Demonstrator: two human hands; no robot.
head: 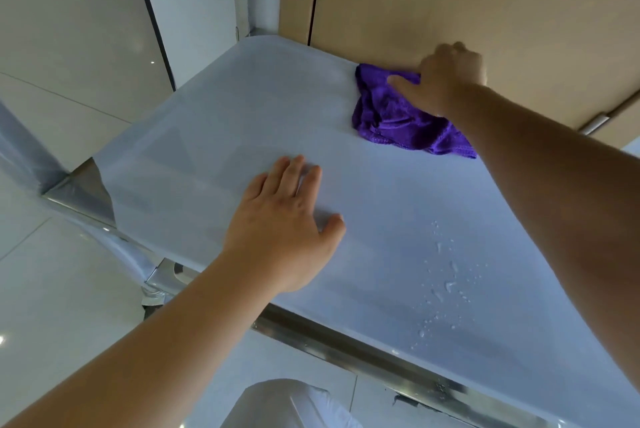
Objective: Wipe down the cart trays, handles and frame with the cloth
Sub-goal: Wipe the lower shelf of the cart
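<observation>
Purple cloth (pixel 398 115) is pressed onto the cart tray (pixel 207 115) at upper right by the right hand (pixel 446 81), fingers curled over it. The tray is steadied, apparently, by the flat, open left hand (pixel 287 216) at centre.

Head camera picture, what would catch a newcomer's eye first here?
The crumpled purple microfibre cloth stands out most, lying at the far edge of the pale blue-white cart tray, with the right hand pressing on it. Nearer the camera, the left hand lies flat, fingers spread, on the tray's middle. A scatter of clear water droplets glistens on the tray's near right part.
</observation>
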